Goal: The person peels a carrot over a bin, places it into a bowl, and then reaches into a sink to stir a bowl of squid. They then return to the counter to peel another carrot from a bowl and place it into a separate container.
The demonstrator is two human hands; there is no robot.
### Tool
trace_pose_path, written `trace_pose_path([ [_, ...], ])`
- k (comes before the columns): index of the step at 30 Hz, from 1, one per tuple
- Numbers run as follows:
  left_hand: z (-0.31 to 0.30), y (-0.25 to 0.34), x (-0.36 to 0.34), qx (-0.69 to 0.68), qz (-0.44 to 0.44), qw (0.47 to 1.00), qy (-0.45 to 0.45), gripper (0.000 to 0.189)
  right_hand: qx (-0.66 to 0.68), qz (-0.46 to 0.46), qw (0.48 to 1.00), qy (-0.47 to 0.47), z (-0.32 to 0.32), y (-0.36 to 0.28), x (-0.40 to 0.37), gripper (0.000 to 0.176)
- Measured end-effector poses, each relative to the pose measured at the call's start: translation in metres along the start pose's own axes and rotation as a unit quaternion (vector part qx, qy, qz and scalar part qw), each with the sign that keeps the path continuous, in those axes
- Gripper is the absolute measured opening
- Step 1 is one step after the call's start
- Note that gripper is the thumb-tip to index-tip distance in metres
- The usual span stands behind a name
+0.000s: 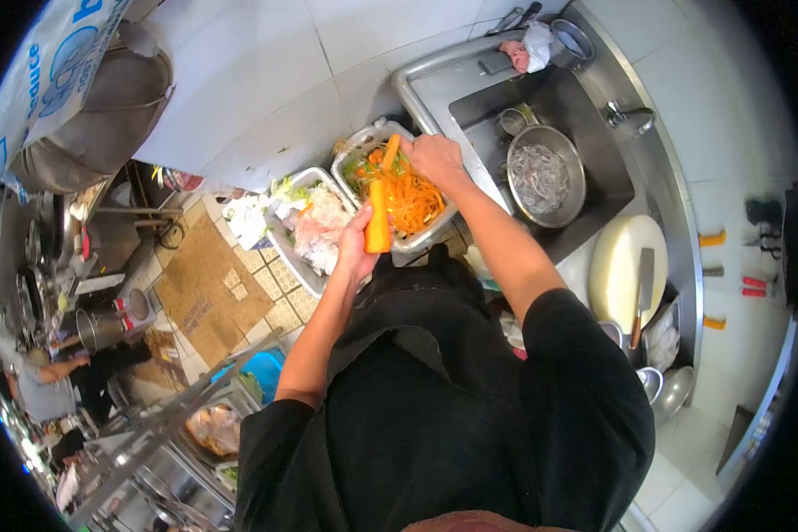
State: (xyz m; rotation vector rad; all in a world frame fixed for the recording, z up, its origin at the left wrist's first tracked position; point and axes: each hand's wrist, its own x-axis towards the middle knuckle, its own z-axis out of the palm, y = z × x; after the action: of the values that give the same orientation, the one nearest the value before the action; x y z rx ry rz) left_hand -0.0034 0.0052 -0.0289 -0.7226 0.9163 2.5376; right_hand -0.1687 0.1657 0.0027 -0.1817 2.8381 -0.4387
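Note:
My left hand point(355, 244) is closed around the lower part of a peeled orange carrot point(378, 217), held upright over the edge between two bins. My right hand point(434, 158) is curled shut just above and to the right of the carrot. At its fingertips is a short orange strip point(391, 152); whether that is a tool or a piece of carrot I cannot make out. Below both hands, a light plastic bin point(424, 240) holds orange peelings point(412, 206) and green scraps. The bin beside it point(291, 252) contains pale, pinkish scraps and crumpled white material.
To the right, a steel sink point(612, 182) holds a metal bowl point(554, 199) of greyish pieces. A knife point(645, 284) lies on a thick round cutting board point(616, 266). Cardboard point(208, 293) covers part of the tiled floor. Another person point(49, 386) stands at far left.

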Motion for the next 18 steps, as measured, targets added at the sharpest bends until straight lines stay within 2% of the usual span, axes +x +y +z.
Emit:
trace_pose_path([
  [1,-0.001,0.003,0.005,0.022,0.029,0.999,0.012,0.042,0.018,0.019,1.0,0.014,-0.006,0.0,-0.005,0.073],
  [3,-0.005,0.008,0.013,0.052,0.067,0.996,0.007,0.05,0.044,0.054,0.996,-0.046,-0.021,-0.007,-0.031,0.074],
  [4,-0.005,0.008,0.015,0.071,0.06,0.995,0.044,0.045,0.061,0.081,0.992,-0.071,-0.026,-0.009,-0.047,0.074],
  [6,-0.015,0.005,0.028,0.073,0.077,0.994,0.028,0.028,0.146,0.104,0.982,-0.052,-0.004,0.002,-0.067,0.075],
  [7,-0.024,0.006,0.036,0.102,0.06,0.993,0.022,0.029,0.132,0.11,0.985,-0.014,0.009,0.007,-0.076,0.073],
  [8,-0.04,0.0,0.049,0.124,0.101,0.987,0.023,0.031,0.143,0.067,0.987,0.027,0.039,0.023,-0.078,0.066],
  [9,-0.035,0.003,0.05,0.139,0.087,0.986,0.027,0.031,0.142,0.105,0.983,-0.044,0.031,0.025,-0.082,0.058],
  [10,-0.029,0.005,0.051,0.155,0.073,0.985,0.03,0.03,0.191,0.123,0.974,-0.014,0.053,0.033,-0.078,0.053],
  [12,0.009,0.003,0.043,0.157,0.092,0.982,0.054,0.031,0.162,0.046,0.985,0.034,0.038,0.035,-0.095,0.05],
  [14,-0.002,-0.001,0.063,0.193,0.083,0.977,0.038,0.034,0.229,0.063,0.971,-0.042,0.012,0.045,-0.108,0.05],
  [17,0.022,-0.003,0.074,0.16,0.031,0.986,0.029,0.038,0.387,0.158,0.909,-0.008,-0.003,0.048,-0.116,0.058],
  [18,0.041,-0.006,0.068,0.145,0.011,0.989,0.005,0.037,0.394,0.121,0.911,0.002,-0.006,0.053,-0.123,0.062],
])
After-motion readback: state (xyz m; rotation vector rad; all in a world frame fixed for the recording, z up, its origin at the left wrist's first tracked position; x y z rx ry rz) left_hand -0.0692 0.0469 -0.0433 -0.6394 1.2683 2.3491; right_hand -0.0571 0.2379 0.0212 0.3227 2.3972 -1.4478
